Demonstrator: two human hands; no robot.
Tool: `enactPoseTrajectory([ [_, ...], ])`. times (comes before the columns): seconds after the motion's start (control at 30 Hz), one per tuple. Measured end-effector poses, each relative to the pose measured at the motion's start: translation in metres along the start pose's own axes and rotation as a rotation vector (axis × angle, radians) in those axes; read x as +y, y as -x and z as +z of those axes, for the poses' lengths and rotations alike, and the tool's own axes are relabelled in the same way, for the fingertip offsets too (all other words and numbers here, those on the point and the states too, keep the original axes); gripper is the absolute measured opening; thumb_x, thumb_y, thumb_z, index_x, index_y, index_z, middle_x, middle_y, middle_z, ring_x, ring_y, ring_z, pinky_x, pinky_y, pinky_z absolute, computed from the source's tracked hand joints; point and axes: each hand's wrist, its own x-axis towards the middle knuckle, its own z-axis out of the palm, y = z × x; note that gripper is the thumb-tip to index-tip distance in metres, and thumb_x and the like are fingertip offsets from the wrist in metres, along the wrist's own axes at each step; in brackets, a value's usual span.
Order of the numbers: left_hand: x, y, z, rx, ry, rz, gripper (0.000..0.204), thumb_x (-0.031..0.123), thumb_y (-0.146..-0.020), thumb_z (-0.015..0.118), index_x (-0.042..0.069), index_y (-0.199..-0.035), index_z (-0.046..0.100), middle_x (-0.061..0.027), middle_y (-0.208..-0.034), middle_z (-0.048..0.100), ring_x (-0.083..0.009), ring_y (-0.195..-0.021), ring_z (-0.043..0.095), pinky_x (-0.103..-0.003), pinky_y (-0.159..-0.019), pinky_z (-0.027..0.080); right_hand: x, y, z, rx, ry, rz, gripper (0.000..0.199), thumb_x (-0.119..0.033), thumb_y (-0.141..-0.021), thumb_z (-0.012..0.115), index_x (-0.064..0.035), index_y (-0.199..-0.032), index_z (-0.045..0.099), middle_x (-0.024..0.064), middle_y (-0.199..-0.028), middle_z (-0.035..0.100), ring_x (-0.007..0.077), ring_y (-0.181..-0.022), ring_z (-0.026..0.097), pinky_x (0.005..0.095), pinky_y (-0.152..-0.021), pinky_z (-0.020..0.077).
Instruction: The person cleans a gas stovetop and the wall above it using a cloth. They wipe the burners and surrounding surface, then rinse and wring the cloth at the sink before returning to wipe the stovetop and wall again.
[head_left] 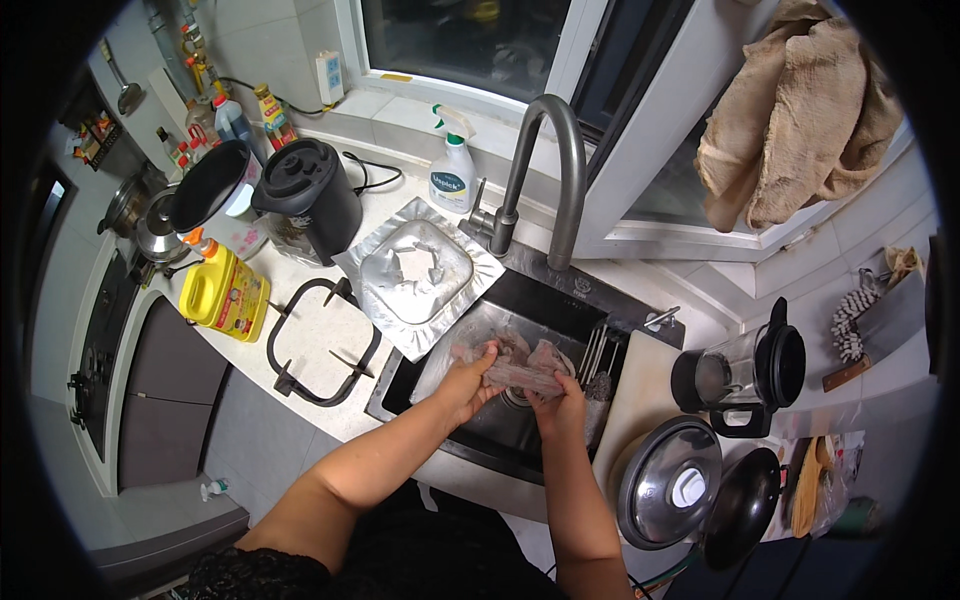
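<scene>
Kitchen sink (470, 425) below me: I see my left hand (468, 378) and right hand (556, 403) both pinching pale raw meat (520, 368) over its basin, just under the faucet (548, 170), forearms angled inward.

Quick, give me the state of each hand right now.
Left hand: closed on the raw meat over the sink.
Right hand: closed on the same meat.
</scene>
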Motion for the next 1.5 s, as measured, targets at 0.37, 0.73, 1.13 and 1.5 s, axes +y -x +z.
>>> enactPoseTrajectory([
  [0.37, 0.018, 0.02, -0.006, 0.166, -0.485, -0.103, 0.06, 0.017, -0.086, 0.067, 0.002, -0.136, 0.038, -0.0211, -0.133, 0.05, -0.032, -0.124, 0.049, -0.041, -0.105, 0.035, -0.009, 0.023, 0.015, -0.331, -0.212, -0.018, 0.067, -0.01, -0.069, 0.047, -0.0046, -0.136, 0.042, 0.0131, -0.136, 0.048, 0.0339, -0.127, 0.044, 0.0523, -0.108, 0.0319],
  [0.73, 0.004, 0.043, 0.019, -0.112, -0.396, 0.289, 0.028, 0.025, -0.099, 0.05, 0.002, -0.113, 0.058, -0.0066, -0.108, 0.064, -0.0138, -0.1, 0.056, -0.029, -0.092, 0.04, -0.026, 0.035, 0.038, -0.435, -0.124, -0.098, 0.033, -0.017, -0.096, 0.041, -0.0063, -0.128, 0.045, 0.011, -0.132, 0.052, 0.0291, -0.123, 0.049, 0.0451, -0.104, 0.0368],
  [1.13, 0.083, 0.064, 0.003, -0.042, -0.141, 0.293, 0.025, 0.026, -0.101, 0.045, 0.005, -0.114, 0.051, -0.0085, -0.109, 0.063, -0.019, -0.098, 0.063, -0.034, -0.086, 0.052, -0.055, 0.068, 0.057, -0.217, 0.037, -0.35, 0.028, -0.015, -0.099, 0.046, -0.0027, -0.124, 0.045, 0.0121, -0.116, 0.058, 0.0229, -0.105, 0.06, 0.0381, -0.093, 0.0486],
  [1.5, 0.125, 0.104, -0.04, -0.145, -1.142, 0.747, 0.064, 0.044, -0.099, 0.043, -0.006, -0.138, 0.036, -0.017, -0.138, 0.047, -0.0287, -0.128, 0.045, -0.038, -0.106, 0.035, -0.045, 0.161, 0.223, -0.584, 0.311, -0.382, 0.05, -0.002, -0.085, 0.061, -0.0016, -0.131, 0.042, 0.0134, -0.117, 0.059, 0.0222, -0.107, 0.06, 0.0367, -0.093, 0.0487],
])
